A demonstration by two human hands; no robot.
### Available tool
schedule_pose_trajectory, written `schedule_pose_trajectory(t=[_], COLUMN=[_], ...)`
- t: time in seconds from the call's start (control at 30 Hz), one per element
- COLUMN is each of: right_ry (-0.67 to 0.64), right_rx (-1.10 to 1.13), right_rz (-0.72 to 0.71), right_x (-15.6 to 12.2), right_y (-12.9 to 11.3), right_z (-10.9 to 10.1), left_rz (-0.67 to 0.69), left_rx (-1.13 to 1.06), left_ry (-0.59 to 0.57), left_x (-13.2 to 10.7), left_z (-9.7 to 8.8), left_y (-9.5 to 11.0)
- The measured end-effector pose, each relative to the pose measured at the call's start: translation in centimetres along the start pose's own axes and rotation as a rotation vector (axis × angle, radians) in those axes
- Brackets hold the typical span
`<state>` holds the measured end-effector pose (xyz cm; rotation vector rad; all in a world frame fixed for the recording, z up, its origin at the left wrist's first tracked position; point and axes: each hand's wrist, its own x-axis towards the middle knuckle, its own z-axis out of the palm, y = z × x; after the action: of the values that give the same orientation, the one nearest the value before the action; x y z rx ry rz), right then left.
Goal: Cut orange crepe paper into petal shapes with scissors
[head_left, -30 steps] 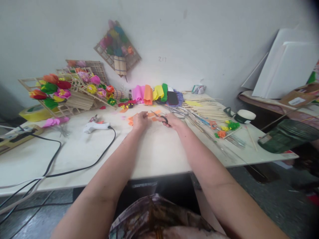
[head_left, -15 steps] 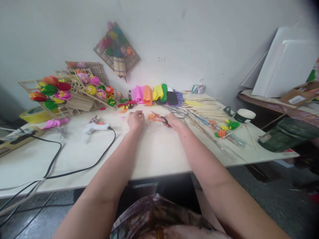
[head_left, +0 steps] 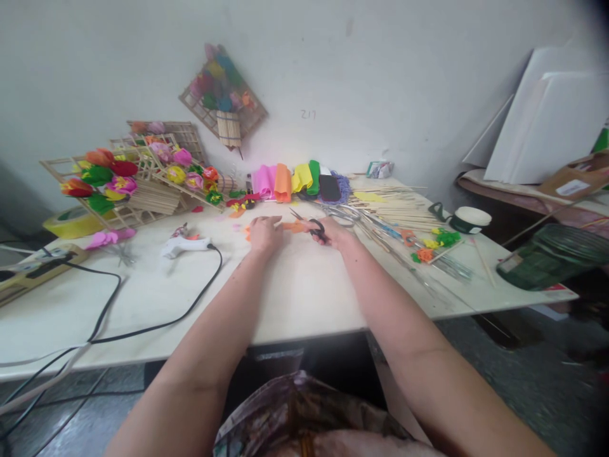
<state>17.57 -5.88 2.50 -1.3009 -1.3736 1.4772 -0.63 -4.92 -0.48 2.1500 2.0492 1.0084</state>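
My right hand [head_left: 333,233] is closed around the black handles of a pair of scissors [head_left: 316,230], whose thin blades point up and to the left. An orange paper strip [head_left: 294,226] lies between my two hands, its right end by the scissors. My left hand [head_left: 266,233] rests low over the table with its fingers stretched toward the strip. Small orange paper pieces [head_left: 247,232] show at its left edge, partly covered. Whether the left fingertips touch the strip is hard to make out.
A white glue gun [head_left: 186,247] with a black cord lies left. Folded crepe paper [head_left: 282,183] and a phone [head_left: 329,188] are at the back. Thin sticks [head_left: 399,206] spread right, near a green bin [head_left: 547,257]. Paper-flower frames [head_left: 137,174] stand back left.
My left hand has shifted slightly and its fingers have straightened from a curl; orange pieces now show beside it. The scissors have turned a little in my right hand.
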Motion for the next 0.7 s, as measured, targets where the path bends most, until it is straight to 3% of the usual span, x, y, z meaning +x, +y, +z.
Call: schedule_pose_trajectory(t=[0.13, 0.3, 0.7], right_ry=[-0.084, -0.075, -0.049], right_rx=[0.06, 0.079, 0.065], right_rz=[-0.017, -0.072, -0.081], right_x=[0.0, 0.5, 0.1], right_y=[0.1, 0.5, 0.3], right_z=[-0.5, -0.8, 0.0], left_rz=[-0.315, -0.507, -0.527], left_rx=[0.006, 0.01, 0.091], left_ry=[0.15, 0.171, -0.016], left_x=[0.6, 1.0, 1.0], left_z=[-1.0, -1.6, -1.7], left_y=[-1.5, -3.6, -3.8])
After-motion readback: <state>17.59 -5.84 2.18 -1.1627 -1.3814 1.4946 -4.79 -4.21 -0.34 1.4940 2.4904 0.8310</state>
